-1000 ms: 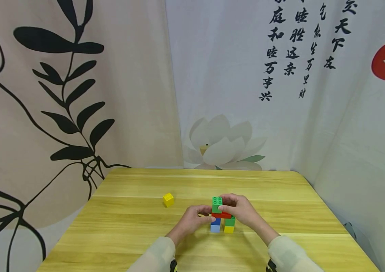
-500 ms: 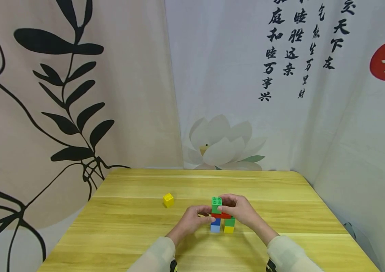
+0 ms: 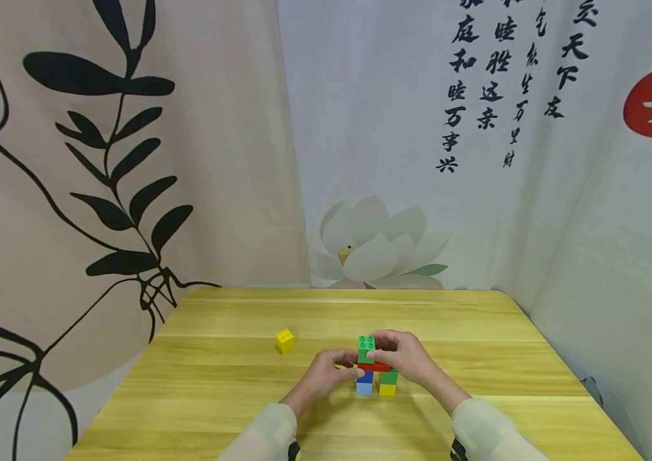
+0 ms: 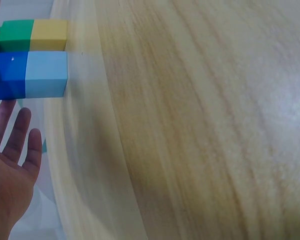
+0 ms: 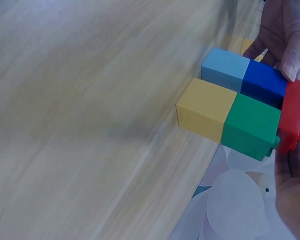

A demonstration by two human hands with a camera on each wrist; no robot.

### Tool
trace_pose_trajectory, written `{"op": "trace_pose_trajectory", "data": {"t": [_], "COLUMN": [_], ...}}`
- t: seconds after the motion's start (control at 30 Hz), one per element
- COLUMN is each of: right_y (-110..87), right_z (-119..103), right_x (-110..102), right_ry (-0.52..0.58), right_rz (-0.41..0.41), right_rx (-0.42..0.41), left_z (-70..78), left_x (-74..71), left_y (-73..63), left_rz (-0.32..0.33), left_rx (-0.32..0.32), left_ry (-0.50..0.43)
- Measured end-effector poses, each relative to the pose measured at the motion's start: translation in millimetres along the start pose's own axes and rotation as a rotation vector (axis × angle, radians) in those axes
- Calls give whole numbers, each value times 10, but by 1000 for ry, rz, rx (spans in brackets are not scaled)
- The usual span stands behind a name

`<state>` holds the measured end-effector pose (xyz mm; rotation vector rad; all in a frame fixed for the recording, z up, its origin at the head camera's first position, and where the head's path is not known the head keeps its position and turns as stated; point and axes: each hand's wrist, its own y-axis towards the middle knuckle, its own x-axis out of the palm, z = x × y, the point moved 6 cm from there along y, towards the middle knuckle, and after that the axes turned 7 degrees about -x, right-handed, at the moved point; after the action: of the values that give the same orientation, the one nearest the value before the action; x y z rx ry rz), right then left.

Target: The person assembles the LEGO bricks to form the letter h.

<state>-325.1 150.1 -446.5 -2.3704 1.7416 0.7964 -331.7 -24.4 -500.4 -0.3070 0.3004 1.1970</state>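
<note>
Toy building bricks form a small two-legged structure in front of me in the head view. One leg is a light blue brick (image 4: 47, 74) under a blue brick (image 5: 264, 82); the other is a yellow brick (image 5: 206, 105) under a green brick (image 5: 251, 124). A red brick (image 5: 291, 115) bridges both legs. On top of its left end sits another green brick (image 3: 366, 346). My left hand (image 3: 325, 374) pinches the blue brick, thumb on its near side. My right hand (image 3: 409, 355) grips the upper green brick, its thumb across the front and its fingers behind.
A loose yellow brick (image 3: 285, 340) lies on the wooden table (image 3: 216, 397), left of and beyond the structure. Behind the table's far edge hangs a printed curtain (image 3: 234, 160) with plant shapes and writing.
</note>
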Motion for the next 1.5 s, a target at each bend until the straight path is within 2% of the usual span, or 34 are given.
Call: {"op": "trace_pose_trajectory", "data": {"t": [0.27, 0.53, 1.03, 1.5], "right_y": [19, 21, -2, -31], "right_z": [-58, -41, 44, 55], "right_x": [-30, -42, -3, 27], "right_ry": [-69, -98, 0, 17], "right_rz": [-28, -33, -6, 28], "right_rx": [-59, -52, -17, -15], "left_z": [4, 8, -8, 3], "left_x": [5, 7, 5, -3], "left_y": [-8, -5, 4, 8], "left_rz": [3, -2, -4, -7], "left_rx": [-16, -12, 3, 23], "left_ry": [0, 2, 2, 21]}}
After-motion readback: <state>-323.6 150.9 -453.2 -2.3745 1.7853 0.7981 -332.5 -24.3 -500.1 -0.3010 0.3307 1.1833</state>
